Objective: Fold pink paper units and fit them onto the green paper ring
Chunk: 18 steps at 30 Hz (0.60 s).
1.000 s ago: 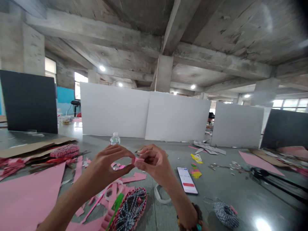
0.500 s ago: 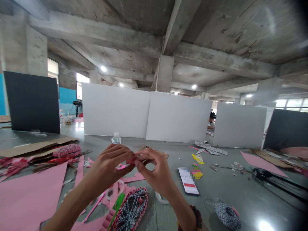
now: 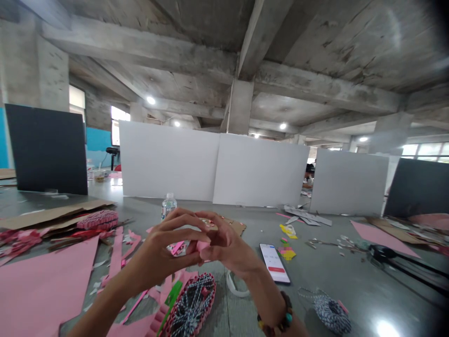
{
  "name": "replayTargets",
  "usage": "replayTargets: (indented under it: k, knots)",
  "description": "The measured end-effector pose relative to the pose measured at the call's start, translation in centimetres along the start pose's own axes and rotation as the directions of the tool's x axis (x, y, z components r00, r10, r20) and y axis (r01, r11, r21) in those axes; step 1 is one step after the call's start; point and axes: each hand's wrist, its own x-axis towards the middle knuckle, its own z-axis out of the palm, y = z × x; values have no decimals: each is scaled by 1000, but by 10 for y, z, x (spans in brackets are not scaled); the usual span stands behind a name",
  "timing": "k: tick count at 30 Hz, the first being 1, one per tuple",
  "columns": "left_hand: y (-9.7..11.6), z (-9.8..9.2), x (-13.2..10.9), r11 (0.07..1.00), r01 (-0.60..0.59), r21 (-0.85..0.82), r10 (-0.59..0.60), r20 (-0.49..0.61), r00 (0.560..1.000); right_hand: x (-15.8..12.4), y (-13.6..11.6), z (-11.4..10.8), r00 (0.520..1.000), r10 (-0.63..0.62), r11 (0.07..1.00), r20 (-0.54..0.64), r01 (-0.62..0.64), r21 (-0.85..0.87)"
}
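Observation:
My left hand [image 3: 163, 244] and my right hand [image 3: 228, 247] meet above the table, fingers curved and tips together. Between them they pinch a small pink paper piece [image 3: 202, 245], partly covered by the fingers. Just below lies an oval woven item [image 3: 192, 304], its pink ridged rim laced with black-and-white cord. Beside it are a green strip [image 3: 172, 296] and pink paper scraps [image 3: 154, 296]. A white tape ring [image 3: 236, 291] rests under my right wrist, which wears a beaded bracelet [image 3: 280, 323].
A phone [image 3: 274, 264] lies to the right, near a coil of cord [image 3: 331, 312]. Behind my hands stands a plastic bottle [image 3: 169, 205]. Pink sheets [image 3: 45, 281] and cardboard [image 3: 63, 213] are at left. White panels [image 3: 168, 161] line the back, and a black stand [image 3: 382, 254] is at right.
Both hands have come slightly lower and turned, with fingers arched more around the pink paper piece. My right forearm has shifted, so more of the bracelet and tape ring shows.

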Motion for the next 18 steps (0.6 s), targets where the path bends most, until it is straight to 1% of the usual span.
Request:
replayTargets:
  k: [4, 8, 12, 18]
  knots:
    - [-1, -5, -2, 998, 52, -25, -52, 8, 999, 0, 1, -7, 997, 31, 997, -69, -26, 71]
    - [-1, -8, -2, 997, 73, -18, -73, 18, 997, 1, 2, -5, 994, 17, 994, -111, -5, 111]
    - [0, -8, -2, 998, 58, 9, -58, 1, 998, 3, 1, 1, 973, -11, 999, -232, 19, 34]
    - [2, -8, -2, 992, 30, 121, -21, -78, 997, 3, 2, -1, 916, -127, 988, -380, 84, -128]
